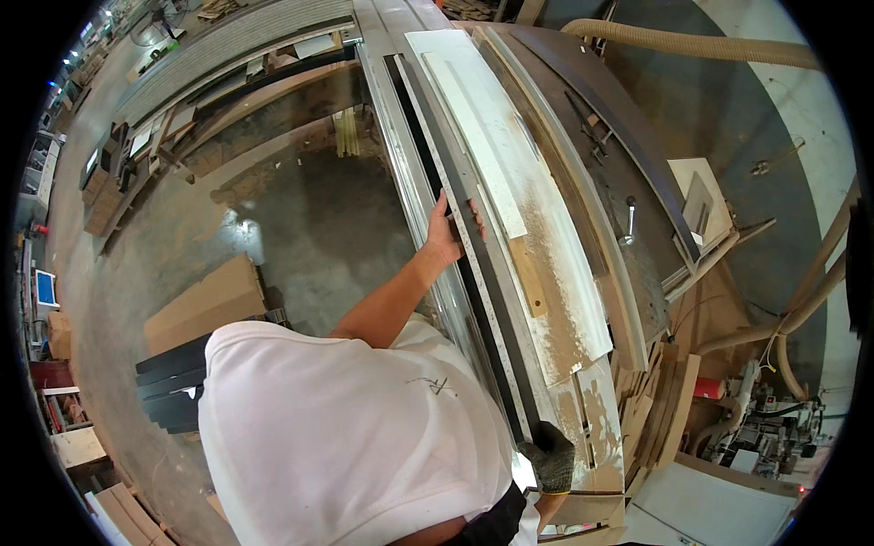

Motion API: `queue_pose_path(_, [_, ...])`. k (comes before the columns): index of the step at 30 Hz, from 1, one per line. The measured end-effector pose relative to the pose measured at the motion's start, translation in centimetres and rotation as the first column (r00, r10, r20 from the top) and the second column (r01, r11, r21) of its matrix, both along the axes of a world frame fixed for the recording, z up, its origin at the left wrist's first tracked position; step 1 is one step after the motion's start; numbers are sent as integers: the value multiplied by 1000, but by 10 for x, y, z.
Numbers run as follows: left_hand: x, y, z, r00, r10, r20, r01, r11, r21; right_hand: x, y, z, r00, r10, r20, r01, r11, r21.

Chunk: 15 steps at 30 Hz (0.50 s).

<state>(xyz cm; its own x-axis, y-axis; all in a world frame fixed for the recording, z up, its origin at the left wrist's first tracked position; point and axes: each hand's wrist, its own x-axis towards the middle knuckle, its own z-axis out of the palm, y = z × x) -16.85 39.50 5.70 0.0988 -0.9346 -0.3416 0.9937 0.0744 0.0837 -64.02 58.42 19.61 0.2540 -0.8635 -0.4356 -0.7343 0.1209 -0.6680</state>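
The bare left hand (pixel 446 238) straddles a long dark strip (pixel 485 296), thumb on its near side and fingers wrapped over the far side, the grip closed around the pale, narrow edge. The gloved right hand (pixel 550 455) is at the strip's closer end; its fingertips blend into the dark material, so how tightly they are curled I cannot tell. Holding it at two spread points probably keeps so slender a piece from tipping. The strip stands between the hands and extends well past the left one, its long axis running away from the body, parallel to the metal rail (pixel 401 168) just left of it. Right of the hands lies a white board (pixel 572 305), dusted with sawdust (pixel 549 278), likewise lengthwise.
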Motion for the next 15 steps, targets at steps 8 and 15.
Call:
queue_pose_path(8, [-35,4,21,944,-56,325,-58,942,331,-55,18,0,890,-210,406,62,935,348])
queue_pose_path(15, [-8,-11,5,946,78,314,-210,887,412,-89,18,-17,941,-63,331,25,993,118])
